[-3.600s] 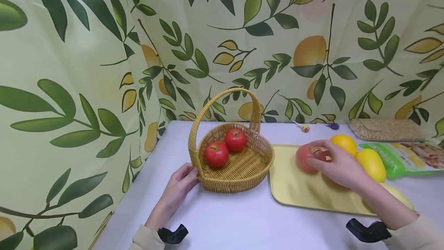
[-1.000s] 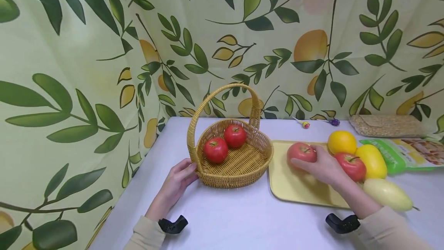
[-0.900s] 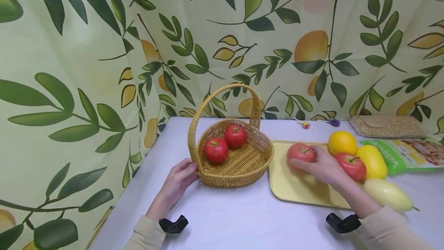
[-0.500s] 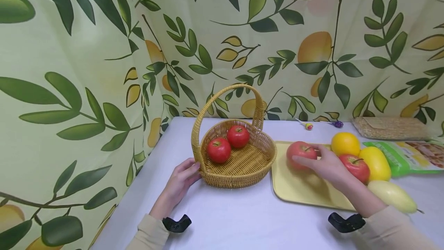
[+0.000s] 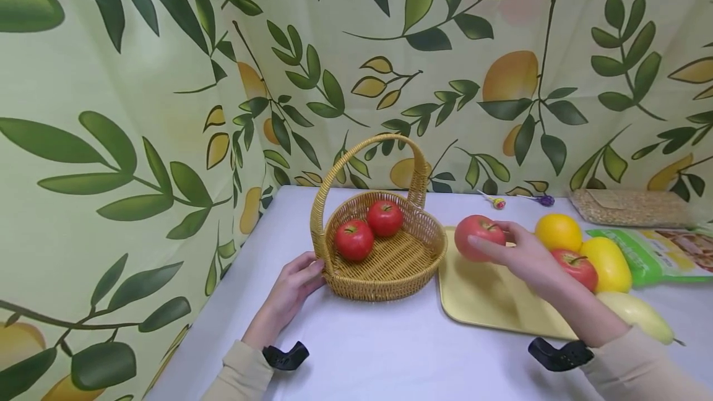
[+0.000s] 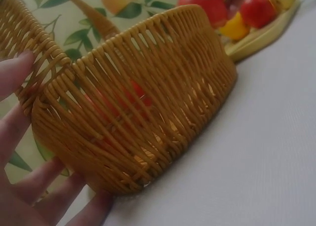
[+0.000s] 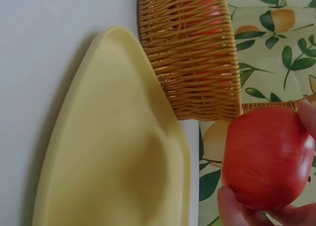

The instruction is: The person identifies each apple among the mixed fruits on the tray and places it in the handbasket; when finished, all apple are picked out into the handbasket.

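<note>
Gripping round red apple [image 5: 478, 237], smooth, glossy, w/ short stem.

The left hand [image 5: 293, 290] lies low at the left, forearm running back toward the body in a beige sleeve, a black wrist mount just behind the wrist. Its fingers [image 6: 19, 122] are spread and nearly straight, pressed against a woven wall. The right hand [image 5: 526, 258] is raised, arm stretched forward and leftward, fingers and thumb [image 7: 232, 208] curled round a red fruit.

White table [image 5: 390, 351] with wicker basket [image 5: 390, 265], yellow tray [image 5: 490, 302], snack bags [image 5: 657, 252], lollipops [image 5: 498, 203].
</note>
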`<state>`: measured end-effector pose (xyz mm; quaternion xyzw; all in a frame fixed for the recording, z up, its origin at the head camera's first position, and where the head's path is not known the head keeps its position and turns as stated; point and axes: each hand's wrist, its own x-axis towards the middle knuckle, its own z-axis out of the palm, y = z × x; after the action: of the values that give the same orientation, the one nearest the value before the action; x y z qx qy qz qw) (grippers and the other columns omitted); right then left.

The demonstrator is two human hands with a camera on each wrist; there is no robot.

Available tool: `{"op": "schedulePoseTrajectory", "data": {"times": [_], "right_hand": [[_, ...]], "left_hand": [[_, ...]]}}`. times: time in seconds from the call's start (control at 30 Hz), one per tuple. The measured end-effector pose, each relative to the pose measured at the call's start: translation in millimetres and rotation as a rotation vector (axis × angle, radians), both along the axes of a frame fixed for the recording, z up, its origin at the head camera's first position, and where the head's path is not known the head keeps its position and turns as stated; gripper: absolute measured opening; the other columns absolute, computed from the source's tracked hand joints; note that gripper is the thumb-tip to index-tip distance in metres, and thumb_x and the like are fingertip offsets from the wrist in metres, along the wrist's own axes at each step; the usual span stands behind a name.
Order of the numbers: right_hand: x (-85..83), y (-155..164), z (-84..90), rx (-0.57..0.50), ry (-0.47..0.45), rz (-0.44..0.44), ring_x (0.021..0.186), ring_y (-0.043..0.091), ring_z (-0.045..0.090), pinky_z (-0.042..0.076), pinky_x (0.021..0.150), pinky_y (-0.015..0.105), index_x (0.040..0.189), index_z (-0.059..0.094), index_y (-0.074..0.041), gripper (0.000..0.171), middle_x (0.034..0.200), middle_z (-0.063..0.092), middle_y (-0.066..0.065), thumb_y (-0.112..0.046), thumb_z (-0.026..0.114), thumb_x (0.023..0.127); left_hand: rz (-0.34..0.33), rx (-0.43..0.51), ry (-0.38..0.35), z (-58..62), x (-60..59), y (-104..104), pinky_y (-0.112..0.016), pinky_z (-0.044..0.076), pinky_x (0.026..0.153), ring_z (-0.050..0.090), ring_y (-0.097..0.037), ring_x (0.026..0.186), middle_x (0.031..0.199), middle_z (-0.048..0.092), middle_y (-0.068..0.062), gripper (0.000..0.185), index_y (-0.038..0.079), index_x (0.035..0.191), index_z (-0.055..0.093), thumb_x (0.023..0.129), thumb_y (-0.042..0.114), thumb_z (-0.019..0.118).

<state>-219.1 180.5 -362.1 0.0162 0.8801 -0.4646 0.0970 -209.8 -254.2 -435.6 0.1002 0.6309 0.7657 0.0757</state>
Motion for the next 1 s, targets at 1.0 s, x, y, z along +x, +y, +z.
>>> {"op": "schedulePoseTrajectory", "data": {"times": [1.0], "right_hand": [[-3.6, -37.5, 34.4, -0.119, 0.038, 0.061, 0.133, 0.043, 0.038, 0.045, 0.101, 0.062, 0.161, 0.024, -0.012, 0.099, 0.150, 0.042, 0.023, -0.060, 0.072, 0.089]], "left_hand": [[-0.014, 0.000, 0.027, -0.8, -0.2, -0.6, -0.042, 0.050, 0.103, 0.054, -0.029, 0.126, 0.132, 0.057, -0.013, 0.014, 0.020, 0.104, 0.072, 0.104, 0.016, 0.058]]}}
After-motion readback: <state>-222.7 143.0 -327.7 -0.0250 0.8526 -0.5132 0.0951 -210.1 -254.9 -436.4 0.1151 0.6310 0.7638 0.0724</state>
